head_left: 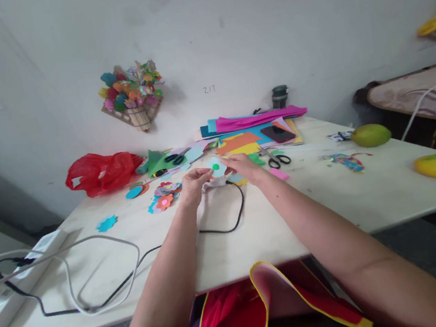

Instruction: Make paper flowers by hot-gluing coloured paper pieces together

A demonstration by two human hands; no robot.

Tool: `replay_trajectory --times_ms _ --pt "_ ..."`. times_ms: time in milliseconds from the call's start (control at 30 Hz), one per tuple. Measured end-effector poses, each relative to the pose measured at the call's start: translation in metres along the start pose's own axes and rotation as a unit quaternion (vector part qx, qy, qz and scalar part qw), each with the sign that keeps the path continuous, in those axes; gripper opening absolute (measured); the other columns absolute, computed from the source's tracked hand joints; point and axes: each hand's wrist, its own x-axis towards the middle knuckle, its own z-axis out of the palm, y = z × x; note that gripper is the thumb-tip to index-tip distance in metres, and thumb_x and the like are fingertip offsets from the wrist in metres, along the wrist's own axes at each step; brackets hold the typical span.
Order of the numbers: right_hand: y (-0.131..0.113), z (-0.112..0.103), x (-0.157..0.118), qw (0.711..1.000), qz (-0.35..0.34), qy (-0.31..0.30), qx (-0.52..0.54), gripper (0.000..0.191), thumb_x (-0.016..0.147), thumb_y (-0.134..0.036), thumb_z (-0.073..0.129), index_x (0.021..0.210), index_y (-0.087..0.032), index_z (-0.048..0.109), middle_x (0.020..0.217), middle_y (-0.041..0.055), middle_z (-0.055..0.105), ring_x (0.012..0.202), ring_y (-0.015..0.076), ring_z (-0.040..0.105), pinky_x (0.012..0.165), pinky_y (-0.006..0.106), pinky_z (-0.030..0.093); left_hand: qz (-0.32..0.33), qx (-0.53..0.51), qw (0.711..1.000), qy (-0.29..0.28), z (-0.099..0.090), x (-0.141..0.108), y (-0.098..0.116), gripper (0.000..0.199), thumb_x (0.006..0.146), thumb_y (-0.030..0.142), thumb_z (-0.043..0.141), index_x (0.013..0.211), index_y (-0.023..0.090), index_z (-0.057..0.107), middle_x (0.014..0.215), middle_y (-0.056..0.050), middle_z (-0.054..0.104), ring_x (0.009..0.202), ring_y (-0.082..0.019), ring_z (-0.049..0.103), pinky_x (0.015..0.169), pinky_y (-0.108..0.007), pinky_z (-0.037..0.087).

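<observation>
Between my two hands, over the middle of the table, is a light blue paper flower [219, 172] with a green dot at its centre. My left hand [194, 183] pinches its left side. The fingers of my right hand [243, 165] are closed at its right edge. Several cut paper flowers [165, 200] in orange, blue and purple lie left of my left hand, with blue paper discs [135, 192] behind them. Black-handled scissors [279, 161] rest just right of my right hand. A pink paper piece [279, 174] lies in front of the scissors.
Coloured sheets [239, 143], a phone [278, 133] and a dark cup [280, 97] stand or lie at the back. A red plastic bag [100, 173] sits back left. Cables and a power strip [43, 255] occupy the left. Two mangoes [370, 135] lie at the right.
</observation>
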Motion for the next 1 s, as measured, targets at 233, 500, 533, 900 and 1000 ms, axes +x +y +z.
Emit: replay_trajectory --times_ms 233,500,533,900,1000 --pt "0.0047 0.0096 -0.0007 0.996 -0.041 0.076 -0.01 0.034 0.062 -0.042 0.063 0.047 -0.017 0.045 0.046 -0.0051 0.041 0.049 0.0089 0.041 0.05 0.024 0.033 -0.025 -0.003 0.999 -0.038 0.0001 -0.0023 0.0006 0.043 0.048 0.027 0.08 0.083 0.014 0.057 0.063 -0.001 0.064 0.055 -0.011 0.057 0.054 -0.023 0.04" --pt "0.0055 0.0041 -0.0001 0.998 -0.049 0.027 -0.042 0.03 0.063 -0.04 0.059 0.048 -0.017 0.047 0.045 -0.0048 0.041 0.048 0.0092 0.042 0.048 0.023 0.033 -0.065 0.042 0.993 -0.086 -0.0034 -0.0036 0.005 0.035 0.055 0.031 0.076 0.083 0.013 0.063 0.064 -0.002 0.063 0.058 -0.012 0.058 0.056 -0.023 0.041" --pt "0.0054 0.0044 -0.0003 0.997 -0.054 0.023 -0.048 0.031 0.063 -0.041 0.059 0.048 -0.017 0.046 0.045 -0.0052 0.04 0.048 0.0088 0.041 0.048 0.023 0.032 -0.069 0.05 0.992 -0.094 -0.0033 -0.0039 0.0048 0.03 0.056 0.031 0.075 0.076 0.013 0.063 0.062 -0.002 0.063 0.056 -0.012 0.058 0.056 -0.023 0.041" --pt "0.0074 0.0039 0.0002 0.993 -0.077 0.005 -0.084 0.031 0.065 -0.039 0.059 0.049 -0.017 0.044 0.047 -0.0065 0.033 0.049 0.008 0.034 0.049 0.023 0.028 -0.075 0.093 0.983 -0.139 -0.0038 -0.0068 0.0057 0.025 0.062 0.038 0.072 0.059 0.015 0.061 0.057 -0.005 0.063 0.052 -0.013 0.055 0.05 -0.024 0.038" --pt "0.0068 0.0041 -0.0004 0.994 -0.075 -0.003 -0.079 0.032 0.067 -0.04 0.057 0.05 -0.017 0.044 0.046 -0.0063 0.033 0.049 0.0081 0.034 0.049 0.023 0.028 -0.074 0.093 0.983 -0.143 -0.0039 -0.0068 0.0057 0.026 0.062 0.038 0.071 0.059 0.015 0.062 0.059 -0.006 0.065 0.052 -0.013 0.056 0.051 -0.024 0.039"
